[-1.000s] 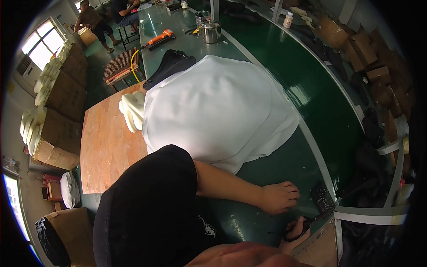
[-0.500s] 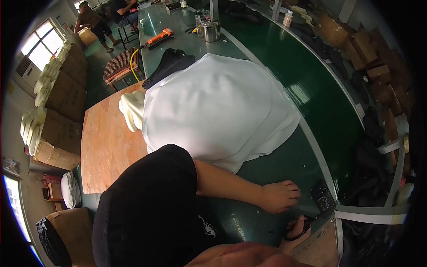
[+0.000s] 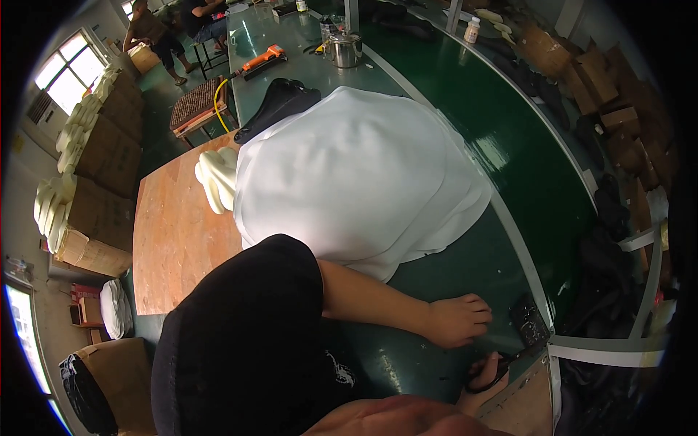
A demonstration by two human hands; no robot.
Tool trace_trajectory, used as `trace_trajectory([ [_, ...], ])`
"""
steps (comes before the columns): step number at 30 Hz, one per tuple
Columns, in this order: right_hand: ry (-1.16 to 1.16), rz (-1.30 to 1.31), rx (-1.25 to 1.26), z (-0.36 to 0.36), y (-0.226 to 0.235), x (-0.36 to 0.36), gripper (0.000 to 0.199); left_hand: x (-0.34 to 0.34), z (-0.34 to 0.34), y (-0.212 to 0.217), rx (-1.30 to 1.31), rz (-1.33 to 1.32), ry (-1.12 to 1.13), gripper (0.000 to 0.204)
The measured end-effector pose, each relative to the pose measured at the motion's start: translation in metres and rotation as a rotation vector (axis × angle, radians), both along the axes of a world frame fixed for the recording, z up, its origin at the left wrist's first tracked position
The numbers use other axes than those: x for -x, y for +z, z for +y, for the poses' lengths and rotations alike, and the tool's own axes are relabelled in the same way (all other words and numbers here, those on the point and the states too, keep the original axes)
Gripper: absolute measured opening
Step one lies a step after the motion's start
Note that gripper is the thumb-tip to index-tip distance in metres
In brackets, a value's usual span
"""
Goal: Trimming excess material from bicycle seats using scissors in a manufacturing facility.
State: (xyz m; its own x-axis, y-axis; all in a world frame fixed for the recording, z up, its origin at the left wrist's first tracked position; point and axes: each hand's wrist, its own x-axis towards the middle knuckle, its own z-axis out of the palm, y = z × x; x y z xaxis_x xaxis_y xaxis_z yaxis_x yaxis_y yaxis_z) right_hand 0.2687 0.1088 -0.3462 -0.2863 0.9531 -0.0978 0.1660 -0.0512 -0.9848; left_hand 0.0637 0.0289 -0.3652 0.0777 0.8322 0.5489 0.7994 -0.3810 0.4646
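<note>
My left hand rests palm down on the green tabletop, fingers a little bent and apart, holding nothing. Close below it, near the table's right edge, my right hand is closed around the black handles of what look like scissors; their far end points up and right and is hard to make out. Just beyond that lies a dark, flat, speckled object, like a phone. A large stack of white sheet material covers the table past my left forearm, touched by neither hand.
Pale foam pieces lie on a wooden board. Behind the white stack sit a black item, an orange tool with a yellow hose, and a metal pot. Cartons line the left; two people sit far off.
</note>
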Motion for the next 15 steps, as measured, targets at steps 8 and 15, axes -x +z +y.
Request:
trace_trajectory([
  [8, 0.005, -0.014, -0.003, -0.002, 0.004, -0.001, 0.026, -0.001, 0.0, -0.004, 0.021, -0.027, 0.0, 0.035],
  [15, -0.003, -0.026, -0.009, -0.004, 0.005, 0.003, 0.031, -0.002, 0.003, -0.015, -0.018, 0.015, 0.015, 0.036],
])
